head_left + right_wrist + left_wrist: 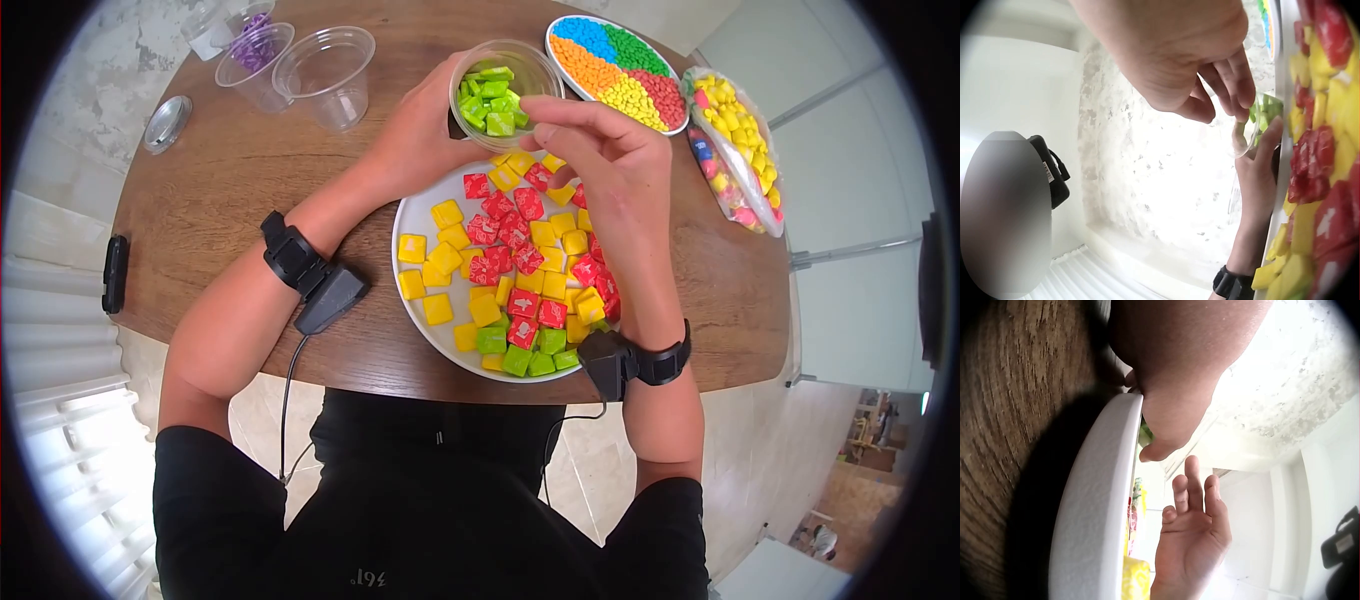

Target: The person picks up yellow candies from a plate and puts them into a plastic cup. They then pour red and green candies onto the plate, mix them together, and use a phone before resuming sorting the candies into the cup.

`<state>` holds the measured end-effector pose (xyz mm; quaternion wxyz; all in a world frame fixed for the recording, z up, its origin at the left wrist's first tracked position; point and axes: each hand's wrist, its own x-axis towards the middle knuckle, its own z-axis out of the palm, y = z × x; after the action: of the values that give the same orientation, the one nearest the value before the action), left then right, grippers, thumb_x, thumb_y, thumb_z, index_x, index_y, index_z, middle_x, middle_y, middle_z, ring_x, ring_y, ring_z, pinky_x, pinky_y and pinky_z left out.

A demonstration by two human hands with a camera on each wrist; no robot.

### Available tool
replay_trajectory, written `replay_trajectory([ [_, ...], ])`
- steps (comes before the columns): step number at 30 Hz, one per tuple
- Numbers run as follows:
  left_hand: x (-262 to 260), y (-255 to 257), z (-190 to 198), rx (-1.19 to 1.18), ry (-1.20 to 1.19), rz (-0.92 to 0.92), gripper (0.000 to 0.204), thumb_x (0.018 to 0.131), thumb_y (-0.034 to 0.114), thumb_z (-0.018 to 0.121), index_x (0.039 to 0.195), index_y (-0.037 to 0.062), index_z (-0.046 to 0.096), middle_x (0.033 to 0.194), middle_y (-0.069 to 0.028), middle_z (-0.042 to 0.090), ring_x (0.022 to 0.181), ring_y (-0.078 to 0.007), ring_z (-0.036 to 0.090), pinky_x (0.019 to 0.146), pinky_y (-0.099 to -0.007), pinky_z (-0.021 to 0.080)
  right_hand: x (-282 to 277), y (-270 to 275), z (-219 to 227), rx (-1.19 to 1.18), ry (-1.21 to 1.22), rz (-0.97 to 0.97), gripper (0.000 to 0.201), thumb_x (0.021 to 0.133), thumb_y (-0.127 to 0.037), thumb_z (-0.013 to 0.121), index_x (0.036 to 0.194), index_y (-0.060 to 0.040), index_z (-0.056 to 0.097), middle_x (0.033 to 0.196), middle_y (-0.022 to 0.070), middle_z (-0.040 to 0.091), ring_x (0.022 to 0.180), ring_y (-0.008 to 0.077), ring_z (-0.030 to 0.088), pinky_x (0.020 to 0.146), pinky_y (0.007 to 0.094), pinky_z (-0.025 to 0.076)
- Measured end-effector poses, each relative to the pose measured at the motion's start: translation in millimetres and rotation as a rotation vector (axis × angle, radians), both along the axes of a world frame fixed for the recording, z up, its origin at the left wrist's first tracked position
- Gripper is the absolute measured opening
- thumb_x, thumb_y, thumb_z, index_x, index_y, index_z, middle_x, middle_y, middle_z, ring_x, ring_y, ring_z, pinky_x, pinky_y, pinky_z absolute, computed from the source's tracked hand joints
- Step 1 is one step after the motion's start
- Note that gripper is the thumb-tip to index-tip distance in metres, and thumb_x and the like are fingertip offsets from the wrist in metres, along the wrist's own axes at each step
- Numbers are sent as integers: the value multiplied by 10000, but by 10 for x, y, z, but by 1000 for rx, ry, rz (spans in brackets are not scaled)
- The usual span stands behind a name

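My left hand (425,135) (1175,400) (1257,178) grips a clear plastic cup (458,118) at its left side, fingers and thumb around it. Green wrapped squares (490,100) lie inside the cup. Over the cup's right side hovers my right hand (620,165) (1191,544) (1179,56), fingers apart and slightly bent, with nothing visible between them. Just below the cup is a white round plate (408,225) (1094,506), bearing red squares (483,230) (1313,159), yellow squares (438,308) (1300,228) and, at its near edge, green squares (517,360).
An oval dish (552,50) of small coloured pieces, sorted by colour, stands at the back right, beside a bag (735,140) of yellow and pink items. Empty clear cup (330,70), cup with purple pieces (255,60) and round lid (167,124) are back left; black object (115,274) at the left edge.
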<state>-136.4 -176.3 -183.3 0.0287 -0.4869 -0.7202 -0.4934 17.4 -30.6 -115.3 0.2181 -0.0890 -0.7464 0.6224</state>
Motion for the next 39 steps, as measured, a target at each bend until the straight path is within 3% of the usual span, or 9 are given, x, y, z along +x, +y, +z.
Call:
replay_trajectory([
  [4, -15, 2, -18, 5, 5, 5, 875, 746, 47, 880, 1510, 45, 455, 1407, -127, 614, 1315, -229, 594, 1124, -378, 467, 52, 13, 62, -53, 131, 23, 135, 944, -82, 697, 964, 24, 779, 930, 74, 760, 756, 87, 665, 631, 232, 523],
  [7, -19, 8, -34, 14, 7, 12, 882, 740, 56, 885, 1510, 40, 455, 1403, -125, 619, 1316, -232, 594, 1130, -379, 461, 152, 33, 183, -101, 323, -17, 142, 943, -92, 691, 924, 32, 756, 1078, 122, 728, 882, 140, 677, 679, 292, 558],
  [9, -18, 3, -24, 13, 1, 14, 879, 742, 69, 887, 1508, 38, 457, 1400, -124, 622, 1316, -234, 594, 1132, -380, 457, 248, 55, 288, -55, 482, -54, 201, 967, -122, 650, 1018, 54, 732, 1180, 184, 685, 954, 201, 682, 720, 352, 584],
  [12, -21, -8, -15, 8, 16, 25, 868, 752, 104, 892, 1502, 33, 461, 1396, -126, 627, 1314, -236, 596, 1127, -384, 457, 716, -125, 576, -220, 719, -2, 462, 1009, -328, 547, 1293, 34, 580, 1401, 278, 555, 1300, 379, 515, 930, 478, 538],
  [13, -21, -10, -8, 23, 2, 15, 872, 741, 129, 894, 1496, 45, 466, 1394, -142, 627, 1318, -280, 595, 1120, -401, 460, 931, -205, 665, -290, 799, 35, 559, 1023, -397, 513, 1384, 28, 529, 1475, 310, 511, 1416, 438, 460, 1000, 520, 523],
  [14, -19, -4, -8, 41, -13, 2, 876, 730, 153, 895, 1491, 57, 472, 1392, -159, 626, 1323, -324, 595, 1113, -419, 464, 1100, -383, 795, -337, 878, 133, 572, 971, -360, 603, 1375, 29, 489, 1404, 276, 526, 1341, 396, 503, 929, 476, 542],
  [18, 4, -2, -14, 53, -47, -27, 851, 745, 144, 889, 1484, 56, 477, 1377, -152, 639, 1305, -300, 611, 1104, -407, 471, 1531, -718, 1013, -381, 1003, 298, 562, 964, -355, 616, 1359, 24, 488, 1379, 262, 526, 1293, 378, 507, 905, 461, 541],
  [22, -8, 3, -10, 59, -23, -19, 816, 773, 127, 874, 1483, 58, 477, 1369, -148, 643, 1293, -271, 618, 1098, -394, 476, 1621, -843, 1025, -370, 1022, 284, 552, 956, -349, 629, 1344, 19, 487, 1354, 248, 526, 1244, 360, 511, 880, 445, 541],
  [39, -14, -3, -37, 36, -19, 8, 817, 772, 166, 884, 1477, 67, 483, 1365, -157, 647, 1287, -301, 622, 1094, -407, 481, 1641, -895, 982, -383, 1035, 259, 518, 926, -323, 686, 1279, -3, 483, 1247, 189, 528, 1039, 285, 529, 775, 380, 537],
])
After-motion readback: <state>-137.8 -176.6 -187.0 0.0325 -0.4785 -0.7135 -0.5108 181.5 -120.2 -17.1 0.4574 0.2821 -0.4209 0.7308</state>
